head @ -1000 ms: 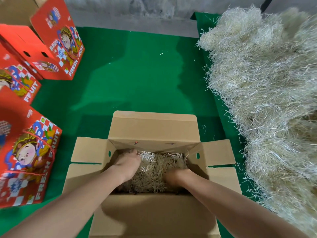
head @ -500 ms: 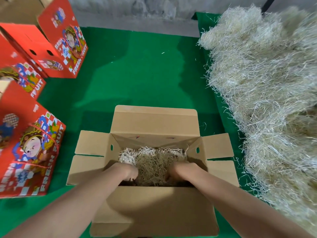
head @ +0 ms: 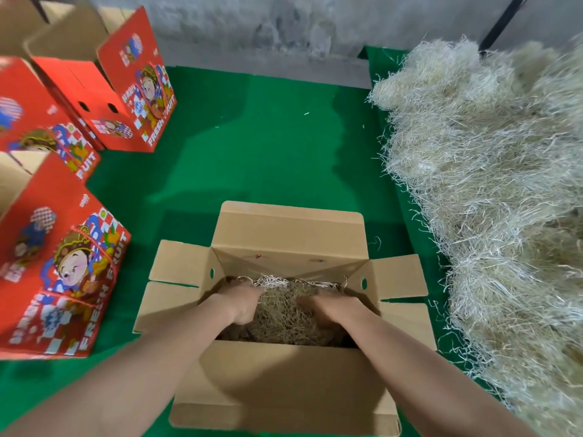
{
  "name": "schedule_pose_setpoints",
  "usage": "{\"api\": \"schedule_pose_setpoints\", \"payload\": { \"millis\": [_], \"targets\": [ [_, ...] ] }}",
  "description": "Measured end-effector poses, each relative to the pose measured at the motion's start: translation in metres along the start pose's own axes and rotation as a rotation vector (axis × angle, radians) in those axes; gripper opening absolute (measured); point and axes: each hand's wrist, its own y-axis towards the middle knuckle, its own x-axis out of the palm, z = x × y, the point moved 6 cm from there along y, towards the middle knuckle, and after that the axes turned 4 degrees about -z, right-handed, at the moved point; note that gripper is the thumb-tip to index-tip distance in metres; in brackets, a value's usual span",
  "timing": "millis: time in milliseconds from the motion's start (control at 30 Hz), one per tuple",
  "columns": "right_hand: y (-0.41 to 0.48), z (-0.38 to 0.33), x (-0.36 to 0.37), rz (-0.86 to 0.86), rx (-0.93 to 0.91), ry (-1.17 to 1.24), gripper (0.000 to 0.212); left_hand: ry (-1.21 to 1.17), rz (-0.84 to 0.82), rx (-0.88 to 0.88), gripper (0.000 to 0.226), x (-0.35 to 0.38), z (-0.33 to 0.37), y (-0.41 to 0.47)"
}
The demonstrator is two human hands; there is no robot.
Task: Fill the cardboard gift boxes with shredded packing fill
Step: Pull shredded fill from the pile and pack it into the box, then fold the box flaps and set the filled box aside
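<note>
head view: the open cardboard box (head: 290,228) sits on the green surface (head: 252,137) right in front of the person, all four flaps folded outward. a wad of shredded fill (head: 280,313) lies inside it, darker in the shade and pale where strands catch the light along the far wall. both forearms reach down into the box.

half a second ago both hands were bunched at the near edge of the wad. now they have pushed further in and spread apart. the left hand (head: 243,299) is against the left side of the fill and the right hand (head: 331,305) is towards the right wall. only the backs of the hands show, and the fingers are sunk in the strands or blurred, so i cannot tell whether they are apart, curled or gripping fill.

this looks like the fill being tamped and spread towards the corners rather than more being added. the wad sits well below the rim, so this box probably needs at least one more handful.

the big loose pile of fill (head: 489,184) lies just beside the box on the right, within easy reach. the red printed boxes (head: 63,279) stand to the left, well apart from the hands, and whether they hold fill cannot be seen.
</note>
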Motion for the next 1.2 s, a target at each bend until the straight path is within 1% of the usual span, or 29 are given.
{"api": "schedule_pose_setpoints", "payload": {
  "millis": [33, 133, 233, 333, 367, 400, 433, 467, 500, 533, 567, 600, 633, 767, 833, 933, 1000, 1067, 1133, 1167, 1200],
  "targets": [
    [-0.003, -0.001, -0.004, 0.048, -0.008, -0.021, 0.053, 0.02, 0.057, 0.019, 0.066, -0.007, 0.0, -0.003],
    [-0.025, -0.002, -0.026, 0.226, -0.047, -0.12, 0.056, 0.084, 0.252, 0.082, 0.042, -0.034, -0.002, -0.024],
    [-0.066, 0.001, -0.048, 0.459, -0.199, -0.125, 0.051, 0.023, 0.493, 0.191, 0.03, -0.058, -0.011, -0.062],
    [-0.115, 0.005, -0.07, 0.835, -0.36, -0.132, 0.045, -0.041, 0.667, 0.219, 0.025, -0.071, -0.027, -0.099],
    [-0.124, 0.007, -0.075, 0.956, -0.393, -0.141, 0.047, -0.07, 0.702, 0.216, 0.023, -0.072, -0.032, -0.107],
    [-0.127, 0.01, -0.078, 1.034, -0.398, -0.156, 0.051, -0.088, 0.701, 0.22, 0.023, -0.07, -0.033, -0.112],
    [-0.121, 0.013, -0.081, 1.023, -0.354, -0.17, 0.055, -0.098, 0.646, 0.231, 0.024, -0.065, -0.031, -0.113],
    [-0.112, 0.016, -0.083, 0.956, -0.284, -0.168, 0.06, -0.102, 0.539, 0.247, 0.027, -0.056, -0.024, -0.11],
    [-0.101, 0.018, -0.083, 0.851, -0.216, -0.15, 0.062, -0.113, 0.404, 0.274, 0.031, -0.045, -0.015, -0.107],
    [-0.089, 0.02, -0.082, 0.772, -0.163, -0.141, 0.062, -0.14, 0.272, 0.313, 0.034, -0.033, -0.003, -0.103],
    [-0.079, 0.02, -0.08, 0.719, -0.125, -0.149, 0.059, -0.171, 0.177, 0.366, 0.035, -0.023, 0.009, -0.1],
    [-0.072, 0.02, -0.078, 0.692, -0.098, -0.165, 0.053, -0.193, 0.134, 0.415, 0.034, -0.017, 0.019, -0.099],
    [-0.067, 0.019, -0.077, 0.693, -0.076, -0.182, 0.046, -0.205, 0.128, 0.445, 0.032, -0.015, 0.024, -0.098],
    [-0.06, 0.027, -0.078, 0.698, 0.023, -0.202, 0.022, -0.195, 0.137, 0.474, 0.024, -0.015, 0.026, -0.103],
    [-0.061, 0.031, -0.074, 0.693, 0.03, -0.185, 0.015, -0.158, 0.141, 0.457, 0.023, -0.016, 0.022, -0.104],
    [-0.071, 0.036, -0.062, 0.713, 0.015, -0.141, 0.018, -0.064, 0.202, 0.4, 0.024, -0.025, 0.012, -0.104],
    [-0.081, 0.039, -0.05, 0.727, 0.036, -0.092, 0.021, 0.01, 0.245, 0.37, 0.019, -0.039, 0.003, -0.102],
    [-0.09, 0.037, -0.038, 0.75, 0.058, -0.051, 0.019, 0.143, 0.355, 0.349, 0.013, -0.06, -0.007, -0.097],
    [-0.098, 0.031, -0.029, 0.792, 0.075, 0.023, 0.02, 0.26, 0.488, 0.268, 0.021, -0.08, -0.017, -0.088],
    [-0.101, 0.028, -0.027, 0.819, 0.088, 0.066, 0.022, 0.266, 0.531, 0.217, 0.026, -0.088, -0.021, -0.081],
    [-0.102, 0.027, -0.025, 0.845, 0.107, 0.115, 0.023, 0.218, 0.555, 0.179, 0.03, -0.093, -0.022, -0.075]
  ]
}}
